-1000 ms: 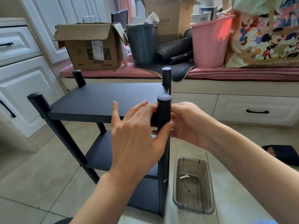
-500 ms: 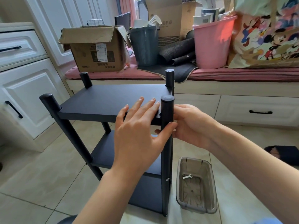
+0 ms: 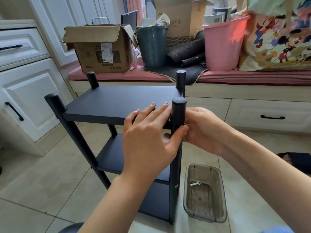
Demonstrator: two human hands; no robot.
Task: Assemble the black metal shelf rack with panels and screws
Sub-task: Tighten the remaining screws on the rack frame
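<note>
Head view: clear bin (image 3: 204,214) holds a small wrench (image 3: 194,183); left hand (image 3: 148,142) flat on the shelf (image 3: 117,101), right hand's (image 3: 204,130) grip unclear.

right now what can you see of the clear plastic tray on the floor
The clear plastic tray is a smoky, see-through rectangular bin with rounded corners, lying flat on the tiled floor just right of the rack's near post. A small metal wrench lies inside near its far end. Neither hand touches it.

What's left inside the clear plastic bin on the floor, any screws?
Inside the clear bin only a small silver wrench shows, lying near its far end. No screws are visible; the near wall's rim may hide a sliver of the bottom.
</note>
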